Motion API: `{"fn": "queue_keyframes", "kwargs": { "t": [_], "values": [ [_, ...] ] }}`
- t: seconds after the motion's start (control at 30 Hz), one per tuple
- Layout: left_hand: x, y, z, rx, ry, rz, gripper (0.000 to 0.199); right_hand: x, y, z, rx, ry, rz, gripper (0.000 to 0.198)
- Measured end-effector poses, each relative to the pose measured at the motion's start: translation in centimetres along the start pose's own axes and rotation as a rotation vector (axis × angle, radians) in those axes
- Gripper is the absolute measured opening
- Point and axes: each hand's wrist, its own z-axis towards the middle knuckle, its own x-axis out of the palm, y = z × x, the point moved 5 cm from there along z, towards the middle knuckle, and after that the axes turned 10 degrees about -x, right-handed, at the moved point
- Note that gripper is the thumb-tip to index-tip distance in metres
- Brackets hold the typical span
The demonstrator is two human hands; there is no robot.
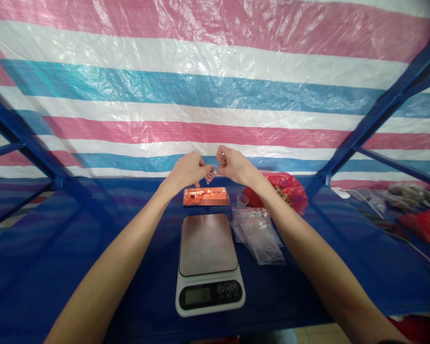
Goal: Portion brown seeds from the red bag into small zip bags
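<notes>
Over the back of the blue table both hands meet at a small clear zip bag (209,177) with something reddish-brown in it. My left hand (187,171) pinches its top between thumb and fingers. My right hand (234,166) has curled fingers closed at the bag's other side; its fingertips are partly hidden. Below the hands lies a phone (197,196) with an orange picture on its screen. Nearer to me stands a kitchen scale (208,246) with a steel plate; its display is dim. Beside the scale lie several flat clear zip bags (261,236).
A red plastic bag (300,193) full of small brown pieces sits under my right forearm. Near it is a small clear cup (242,200). A white power strip (340,192) with a cable lies at right. Blue metal posts (383,107) and a striped sheet (200,86) bound the shelf.
</notes>
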Motion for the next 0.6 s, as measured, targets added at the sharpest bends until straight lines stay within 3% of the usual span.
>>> {"fn": "queue_keyframes", "kwargs": {
  "t": [0.2,0.33,0.53,0.6],
  "values": [
    [-1.6,0.0,-0.5,-0.013,-0.058,0.067,0.039,-0.1,-0.3,0.2,0.050,0.012,0.061,0.034],
    [-2.6,0.0,-0.9,-0.002,-0.020,0.073,0.046,0.2,-0.7,0.2,0.040,0.022,0.171,0.035],
    [-3.2,0.4,-0.9,0.077,0.061,-0.109,0.039,-0.2,-0.9,-0.2,-0.007,0.070,0.468,0.031],
    [-3.9,0.3,-1.1,0.120,0.095,-0.207,0.036,-0.8,-1.2,-0.5,-0.012,0.058,0.613,0.039]
  ]
}}
